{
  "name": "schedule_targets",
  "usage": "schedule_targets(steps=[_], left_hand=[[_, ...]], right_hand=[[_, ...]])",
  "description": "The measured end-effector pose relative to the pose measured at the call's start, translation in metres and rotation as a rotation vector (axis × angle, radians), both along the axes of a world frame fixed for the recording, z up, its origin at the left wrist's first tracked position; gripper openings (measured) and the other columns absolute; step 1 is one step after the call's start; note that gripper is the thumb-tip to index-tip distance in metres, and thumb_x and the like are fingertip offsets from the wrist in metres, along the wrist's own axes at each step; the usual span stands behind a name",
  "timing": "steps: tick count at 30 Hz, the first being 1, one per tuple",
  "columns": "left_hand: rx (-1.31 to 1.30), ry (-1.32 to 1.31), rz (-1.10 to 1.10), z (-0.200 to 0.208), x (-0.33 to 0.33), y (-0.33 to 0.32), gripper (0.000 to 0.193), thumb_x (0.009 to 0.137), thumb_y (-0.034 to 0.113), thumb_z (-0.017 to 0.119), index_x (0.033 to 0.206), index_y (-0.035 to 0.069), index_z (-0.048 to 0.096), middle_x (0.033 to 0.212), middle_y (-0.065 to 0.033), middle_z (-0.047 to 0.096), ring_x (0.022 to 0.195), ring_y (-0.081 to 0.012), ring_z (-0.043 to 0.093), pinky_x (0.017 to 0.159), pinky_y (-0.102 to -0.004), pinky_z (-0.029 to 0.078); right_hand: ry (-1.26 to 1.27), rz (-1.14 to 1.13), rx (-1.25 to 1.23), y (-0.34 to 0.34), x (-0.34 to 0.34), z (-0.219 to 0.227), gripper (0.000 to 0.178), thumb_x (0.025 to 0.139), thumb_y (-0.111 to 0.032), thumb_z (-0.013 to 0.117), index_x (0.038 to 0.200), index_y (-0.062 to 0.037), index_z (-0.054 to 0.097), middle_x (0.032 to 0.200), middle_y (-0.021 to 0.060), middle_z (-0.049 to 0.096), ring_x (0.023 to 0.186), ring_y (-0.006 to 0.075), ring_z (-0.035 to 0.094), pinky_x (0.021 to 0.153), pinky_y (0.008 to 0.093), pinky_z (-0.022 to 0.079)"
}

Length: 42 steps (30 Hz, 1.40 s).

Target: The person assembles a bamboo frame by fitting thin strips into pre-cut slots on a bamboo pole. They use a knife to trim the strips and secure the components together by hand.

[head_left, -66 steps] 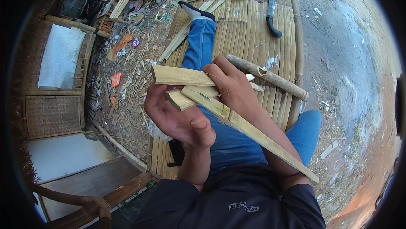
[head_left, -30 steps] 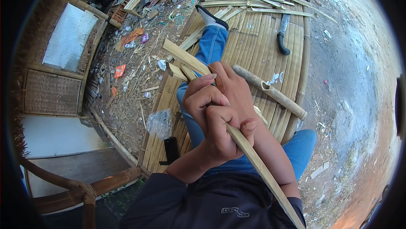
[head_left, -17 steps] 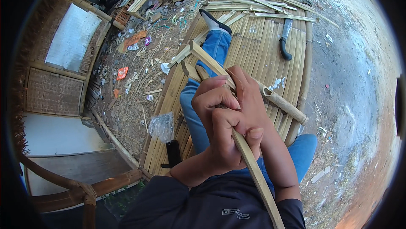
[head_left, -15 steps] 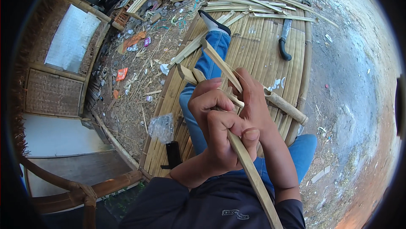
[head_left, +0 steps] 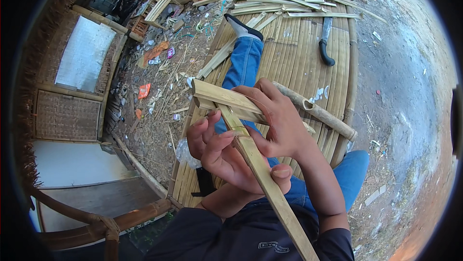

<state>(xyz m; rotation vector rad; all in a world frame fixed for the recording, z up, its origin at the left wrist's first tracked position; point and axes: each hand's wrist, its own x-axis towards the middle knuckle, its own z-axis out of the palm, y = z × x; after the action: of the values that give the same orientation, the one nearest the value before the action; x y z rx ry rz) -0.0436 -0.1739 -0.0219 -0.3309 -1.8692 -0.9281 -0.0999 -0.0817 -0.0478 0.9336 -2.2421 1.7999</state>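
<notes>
A long split bamboo strip point(head_left: 276, 193) runs up from my lap across my left hand point(head_left: 226, 160). My left thumb lies along its right side, and the fingers curl loosely on its left. Near its upper end the strip meets shorter bamboo pieces point(head_left: 226, 98) lying crosswise, their cut ends toward the left. My right hand point(head_left: 282, 119) is closed on these pieces close to the joint, its thumb against the strip. A thin reddish wire or thread arcs over the right fingers; where it ends is hidden.
I sit on a bamboo-slat platform point(head_left: 289, 63), one leg stretched out. A black-handled knife point(head_left: 326, 44) lies at its far right, beside several split bamboo strips point(head_left: 294, 8). A bamboo tube point(head_left: 328, 119) lies right of my hands, a clear plastic bag point(head_left: 185, 154) left. Litter covers the ground.
The shorter bamboo pieces have swung from pointing away to lying crosswise, ends leftward. My left fingers have loosened and spread; my right hand has turned over the pieces.
</notes>
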Motion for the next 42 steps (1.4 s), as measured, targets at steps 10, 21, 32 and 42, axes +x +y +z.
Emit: schedule_targets(steps=[10, 21, 32, 42], left_hand=[[0.063, 0.090, -0.131, -0.013, -0.008, -0.008, 0.078, 0.072, 0.037, 0.063, 0.129, -0.005, 0.030, 0.125, -0.0205, 0.030, 0.122, -0.0305, 0.038, 0.105, -0.0474, 0.034], [0.070, 0.058, -0.129, -0.012, -0.006, -0.006, 0.075, 0.074, 0.037, 0.064, 0.129, -0.001, 0.031, 0.125, -0.0164, 0.031, 0.122, -0.0304, 0.038, 0.105, -0.0475, 0.034], [0.022, -0.014, -0.105, -0.007, -0.001, -0.007, 0.072, 0.074, 0.038, 0.066, 0.126, -0.001, 0.033, 0.122, -0.0162, 0.031, 0.119, -0.0290, 0.037, 0.103, -0.0468, 0.034], [0.061, -0.045, -0.099, -0.006, 0.000, -0.003, 0.072, 0.076, 0.041, 0.066, 0.125, -0.001, 0.034, 0.122, -0.0158, 0.031, 0.118, -0.0284, 0.038, 0.102, -0.0448, 0.035]], right_hand=[[0.017, 0.003, 0.014, -0.004, -0.006, -0.001, 0.065, 0.064, -0.023, 0.068, 0.125, -0.0035, 0.055, 0.092, 0.0171, 0.049, 0.082, 0.0379, 0.054, 0.072, 0.0427, 0.047], [0.014, -0.053, 0.012, -0.014, -0.004, -0.008, 0.061, 0.068, -0.023, 0.072, 0.125, -0.0060, 0.055, 0.095, 0.0158, 0.051, 0.083, 0.0376, 0.056, 0.073, 0.0423, 0.049], [0.091, -0.103, 0.022, -0.015, -0.004, -0.009, 0.052, 0.073, -0.008, 0.068, 0.123, -0.0113, 0.053, 0.093, 0.0120, 0.050, 0.079, 0.0337, 0.058, 0.064, 0.0424, 0.048], [0.107, -0.146, 0.071, -0.014, -0.003, -0.006, 0.055, 0.072, -0.008, 0.067, 0.125, -0.0102, 0.051, 0.091, 0.0122, 0.051, 0.082, 0.0333, 0.057, 0.067, 0.0421, 0.047]])
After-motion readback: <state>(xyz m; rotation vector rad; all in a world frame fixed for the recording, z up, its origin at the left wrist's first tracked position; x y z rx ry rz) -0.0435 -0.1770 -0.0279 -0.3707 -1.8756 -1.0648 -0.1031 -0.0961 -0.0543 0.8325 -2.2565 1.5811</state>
